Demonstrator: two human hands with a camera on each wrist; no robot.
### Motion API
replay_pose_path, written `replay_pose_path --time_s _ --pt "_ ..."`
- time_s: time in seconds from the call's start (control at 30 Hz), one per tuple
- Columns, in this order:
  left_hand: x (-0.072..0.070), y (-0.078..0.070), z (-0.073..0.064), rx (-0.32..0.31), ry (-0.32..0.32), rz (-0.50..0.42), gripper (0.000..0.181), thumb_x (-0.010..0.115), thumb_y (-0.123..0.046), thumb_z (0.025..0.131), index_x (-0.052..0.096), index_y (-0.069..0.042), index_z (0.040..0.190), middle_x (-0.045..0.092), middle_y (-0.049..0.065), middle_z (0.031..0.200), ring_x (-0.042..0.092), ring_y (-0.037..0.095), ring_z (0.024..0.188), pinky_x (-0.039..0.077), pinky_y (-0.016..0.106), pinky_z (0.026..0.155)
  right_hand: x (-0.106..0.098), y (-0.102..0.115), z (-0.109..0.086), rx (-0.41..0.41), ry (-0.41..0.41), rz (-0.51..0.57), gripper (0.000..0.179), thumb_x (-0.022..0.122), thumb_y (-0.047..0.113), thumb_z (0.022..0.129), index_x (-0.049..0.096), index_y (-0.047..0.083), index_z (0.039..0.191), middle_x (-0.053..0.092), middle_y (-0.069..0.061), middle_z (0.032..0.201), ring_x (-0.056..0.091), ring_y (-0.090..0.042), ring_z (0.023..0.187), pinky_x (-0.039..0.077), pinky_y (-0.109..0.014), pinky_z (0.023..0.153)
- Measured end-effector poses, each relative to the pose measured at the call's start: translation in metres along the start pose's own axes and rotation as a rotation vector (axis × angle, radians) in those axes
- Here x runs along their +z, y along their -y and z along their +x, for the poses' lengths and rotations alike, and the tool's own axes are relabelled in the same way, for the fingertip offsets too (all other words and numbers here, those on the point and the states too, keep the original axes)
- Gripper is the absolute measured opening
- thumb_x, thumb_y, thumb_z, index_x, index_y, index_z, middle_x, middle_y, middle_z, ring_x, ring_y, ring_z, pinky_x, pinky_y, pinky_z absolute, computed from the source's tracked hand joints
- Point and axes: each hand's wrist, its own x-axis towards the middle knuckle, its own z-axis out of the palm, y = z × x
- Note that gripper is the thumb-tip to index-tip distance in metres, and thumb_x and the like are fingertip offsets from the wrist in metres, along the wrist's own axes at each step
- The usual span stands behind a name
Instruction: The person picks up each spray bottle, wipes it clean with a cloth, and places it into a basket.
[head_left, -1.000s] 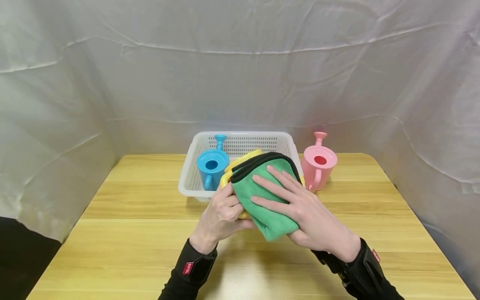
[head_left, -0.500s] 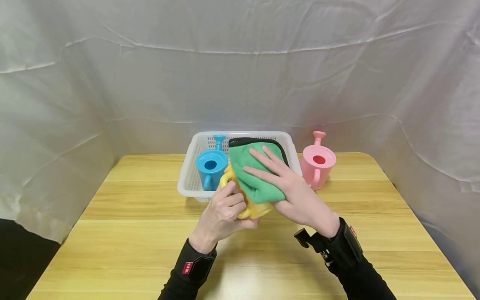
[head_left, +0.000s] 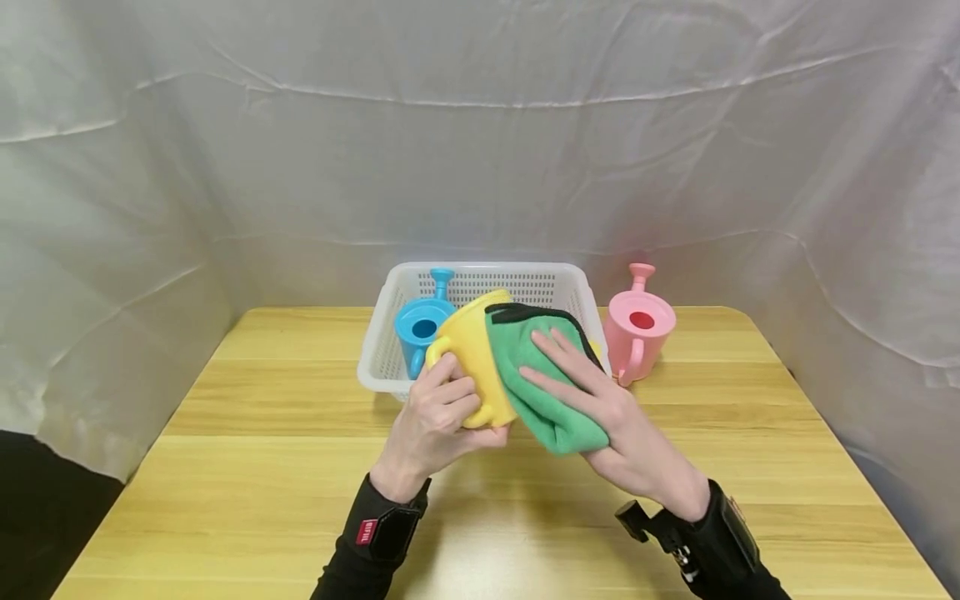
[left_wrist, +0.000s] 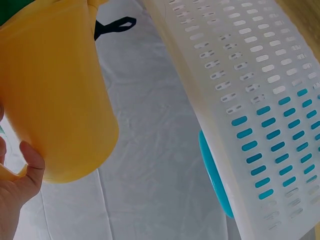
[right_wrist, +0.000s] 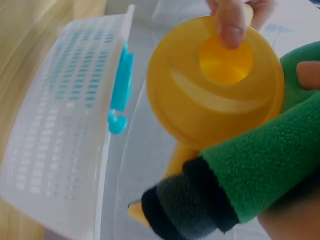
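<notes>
In the head view my left hand (head_left: 438,400) holds a yellow watering can (head_left: 471,343) by its handle, tilted in front of the basket. The right wrist view shows my left thumb (right_wrist: 231,30) hooked at the round opening in the can's top. My right hand (head_left: 603,408) grips a folded green cloth (head_left: 525,367) with black edging against the can's right side, fingers spread over it. The cloth covers much of the can; in the right wrist view its dark grey underside shows near the spout (right_wrist: 177,162).
Behind the hands a white perforated basket (head_left: 371,362) stands on the wooden table (head_left: 285,467) with a blue watering can (head_left: 424,325) inside. Right beside the basket is a pink watering can (head_left: 637,333). Pale sheeting (head_left: 480,167) hangs around the back and sides.
The right hand slid the cloth up and away over the yellow can, then back down and to the right. The can has turned, showing more of its side. The left hand keeps its hold.
</notes>
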Motion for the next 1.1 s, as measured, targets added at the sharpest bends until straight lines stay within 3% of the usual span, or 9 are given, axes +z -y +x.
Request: replay_pose_path --time_s 0.1,0.2,0.4,0.5,0.63,0.73,0.87,0.93,1.1 --pt "0.001 -0.001 0.001 0.009 0.009 0.002 0.045 0.086 -0.023 0.063 0.044 -0.012 0.053 0.041 -0.003 0.053 0.045 0.016 0.071 0.040 0.025 0.067 0.000 0.005 -0.002 -0.064 -0.007 -0.065 0.080 0.043 -0.011 0.067 0.057 0.014 0.143 0.039 -0.015 0.160 0.028 -0.039 0.152 0.017 -0.040 0.129" --pt "0.001 -0.002 0.001 0.019 0.021 -0.008 0.044 0.095 -0.034 0.060 0.058 -0.011 0.058 0.055 -0.004 0.060 0.050 0.016 0.075 0.045 0.026 0.072 0.002 0.010 0.001 -0.104 0.007 -0.151 0.084 0.042 -0.007 0.061 0.059 0.015 0.141 0.042 -0.014 0.159 0.029 -0.041 0.151 0.017 -0.042 0.129" --pt "0.000 -0.004 0.000 0.000 0.042 -0.031 0.034 0.097 -0.026 0.058 0.075 -0.008 0.078 0.075 -0.001 0.084 0.062 0.019 0.093 0.053 0.032 0.091 0.009 0.022 0.011 -0.043 0.059 -0.278 0.085 0.045 -0.001 0.063 0.055 0.019 0.144 0.040 -0.010 0.160 0.025 -0.038 0.154 0.016 -0.045 0.128" --pt "-0.001 -0.003 -0.001 -0.007 0.045 -0.014 0.032 0.096 -0.025 0.058 0.072 -0.008 0.071 0.072 -0.002 0.076 0.059 0.018 0.087 0.050 0.031 0.085 0.015 0.023 0.013 0.030 0.024 -0.236 0.086 0.045 -0.003 0.063 0.055 0.020 0.145 0.039 -0.008 0.161 0.025 -0.036 0.154 0.019 -0.048 0.127" --pt "-0.001 -0.001 0.000 -0.003 0.044 0.012 0.041 0.094 -0.028 0.059 0.058 -0.010 0.058 0.053 -0.004 0.059 0.048 0.015 0.075 0.044 0.028 0.073 0.020 0.019 0.011 0.111 -0.071 -0.084 0.083 0.044 -0.008 0.064 0.057 0.018 0.143 0.039 -0.009 0.161 0.027 -0.035 0.154 0.021 -0.047 0.127" --pt "-0.002 -0.001 0.001 -0.002 0.051 0.013 0.045 0.095 -0.031 0.058 0.054 -0.011 0.056 0.048 -0.004 0.057 0.047 0.015 0.074 0.044 0.029 0.074 0.023 0.017 0.007 0.071 -0.118 -0.083 0.079 0.045 -0.007 0.066 0.059 0.015 0.140 0.042 -0.012 0.159 0.029 -0.037 0.153 0.022 -0.046 0.127" --pt "-0.003 -0.002 0.001 -0.005 0.066 0.005 0.035 0.097 -0.028 0.058 0.067 -0.010 0.065 0.065 -0.005 0.067 0.054 0.016 0.081 0.048 0.031 0.082 0.027 0.017 0.007 -0.061 -0.132 -0.243 0.077 0.045 0.002 0.062 0.062 0.013 0.137 0.048 -0.015 0.154 0.034 -0.043 0.149 0.025 -0.049 0.125" --pt "-0.003 -0.002 0.002 -0.007 0.066 0.004 0.033 0.097 -0.026 0.058 0.069 -0.010 0.067 0.068 -0.004 0.070 0.054 0.016 0.082 0.048 0.029 0.080 0.027 0.017 0.007 -0.065 -0.135 -0.259 0.078 0.045 0.002 0.061 0.062 0.014 0.136 0.049 -0.015 0.153 0.035 -0.042 0.148 0.026 -0.049 0.125" --pt "-0.001 -0.003 0.002 -0.002 0.044 0.027 0.043 0.092 -0.027 0.060 0.052 -0.011 0.055 0.048 -0.004 0.056 0.047 0.015 0.072 0.044 0.028 0.073 0.028 0.014 0.008 0.092 -0.181 -0.070 0.084 0.042 -0.008 0.061 0.060 0.015 0.139 0.046 -0.011 0.157 0.033 -0.035 0.151 0.024 -0.042 0.127"
